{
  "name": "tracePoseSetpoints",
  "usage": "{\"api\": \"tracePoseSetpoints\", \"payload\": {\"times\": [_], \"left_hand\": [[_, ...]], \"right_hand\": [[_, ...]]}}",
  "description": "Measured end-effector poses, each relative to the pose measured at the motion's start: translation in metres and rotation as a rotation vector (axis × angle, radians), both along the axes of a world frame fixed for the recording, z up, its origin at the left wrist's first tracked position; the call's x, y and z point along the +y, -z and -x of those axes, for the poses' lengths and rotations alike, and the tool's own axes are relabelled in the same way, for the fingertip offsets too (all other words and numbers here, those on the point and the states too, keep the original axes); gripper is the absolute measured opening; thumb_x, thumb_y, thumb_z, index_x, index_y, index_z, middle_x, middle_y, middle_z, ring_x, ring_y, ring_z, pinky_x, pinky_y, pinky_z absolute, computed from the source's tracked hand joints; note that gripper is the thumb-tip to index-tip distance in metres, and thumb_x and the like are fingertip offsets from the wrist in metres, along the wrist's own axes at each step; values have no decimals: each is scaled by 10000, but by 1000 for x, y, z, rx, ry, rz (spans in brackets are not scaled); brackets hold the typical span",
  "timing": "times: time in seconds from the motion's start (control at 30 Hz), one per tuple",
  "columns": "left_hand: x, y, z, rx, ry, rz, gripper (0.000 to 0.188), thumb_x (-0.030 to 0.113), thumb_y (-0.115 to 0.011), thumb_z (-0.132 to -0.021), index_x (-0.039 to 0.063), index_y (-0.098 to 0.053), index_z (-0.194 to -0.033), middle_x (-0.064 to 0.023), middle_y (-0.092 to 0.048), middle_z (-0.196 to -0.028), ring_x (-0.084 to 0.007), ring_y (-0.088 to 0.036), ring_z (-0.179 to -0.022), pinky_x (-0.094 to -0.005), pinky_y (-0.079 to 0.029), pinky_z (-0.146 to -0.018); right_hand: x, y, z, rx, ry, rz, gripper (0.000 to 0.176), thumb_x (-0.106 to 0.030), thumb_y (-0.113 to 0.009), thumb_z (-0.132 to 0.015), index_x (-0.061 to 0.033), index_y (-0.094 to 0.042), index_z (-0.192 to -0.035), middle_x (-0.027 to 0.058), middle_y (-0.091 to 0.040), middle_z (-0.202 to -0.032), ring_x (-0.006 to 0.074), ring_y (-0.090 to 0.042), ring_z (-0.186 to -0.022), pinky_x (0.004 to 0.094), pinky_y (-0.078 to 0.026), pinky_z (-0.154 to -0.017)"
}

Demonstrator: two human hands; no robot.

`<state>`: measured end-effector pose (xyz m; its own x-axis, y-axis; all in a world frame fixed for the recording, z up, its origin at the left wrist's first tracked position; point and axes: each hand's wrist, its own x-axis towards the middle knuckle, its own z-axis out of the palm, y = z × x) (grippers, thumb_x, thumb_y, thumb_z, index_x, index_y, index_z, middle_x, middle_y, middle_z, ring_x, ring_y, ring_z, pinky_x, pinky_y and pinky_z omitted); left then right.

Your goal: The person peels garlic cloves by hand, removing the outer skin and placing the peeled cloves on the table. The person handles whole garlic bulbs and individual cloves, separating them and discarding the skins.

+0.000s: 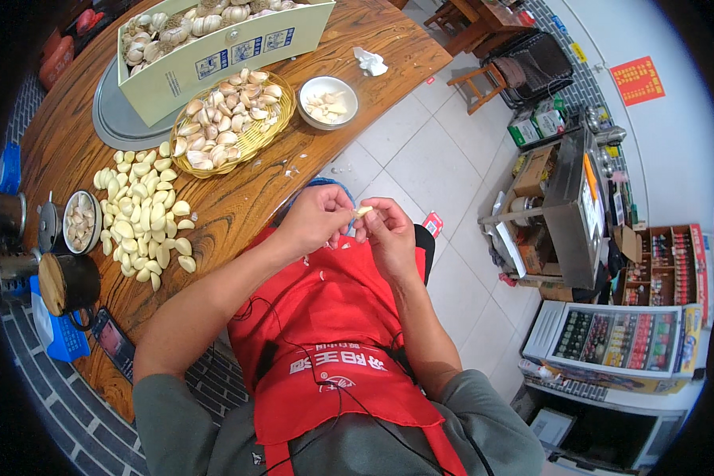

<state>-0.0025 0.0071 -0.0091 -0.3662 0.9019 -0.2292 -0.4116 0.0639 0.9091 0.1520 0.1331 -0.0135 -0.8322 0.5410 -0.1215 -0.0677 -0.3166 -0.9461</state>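
Note:
Above the red apron (321,297), my right hand (388,232) pinches a pale garlic clove (363,211) between thumb and fingertips. My left hand (321,215) meets it from the other side, its thumb and forefinger gripping the clove's end; whether a bit of skin is between them is too small to tell. On the wooden table (238,220) lies a loose pile of peeled garlic cloves (143,208). Behind the pile, a yellow woven basket (287,119) holds unpeeled cloves. A white bowl (309,119) beside the basket has several pale cloves in it.
A carton (214,65) of whole garlic bulbs stands on a grey round tray (104,113). Along the left lie another bowl (98,223) of cloves, a dark wooden-lidded mug (77,285) and a phone (112,339). A crumpled tissue (370,62) sits near the table edge.

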Motion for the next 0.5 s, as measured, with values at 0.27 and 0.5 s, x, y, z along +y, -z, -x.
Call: {"api": "tracePoseSetpoints", "payload": {"times": [0.27,0.5], "left_hand": [[-5,-13,-16,619,-139,-58,81,65,-670,-947,-4,-645,-913,-153,-703,-746,-272,-716,-655,-400,-531,-588],[-6,-9,-14,676,-157,-41,102,88,-676,-934,-1,-652,-891,-177,-699,-761,-334,-721,-683,-427,-530,-597]], "right_hand": [[0,2,-1,6,18,-6,331,-94,-692,-1039,10,-647,-1351,75,-733,-1044,147,-675,-851,289,-556,-758],[-2,-1,3,14,43,144,280,-54,-686,-1025,29,-658,-1291,86,-737,-1060,148,-698,-864,293,-581,-792]]}}
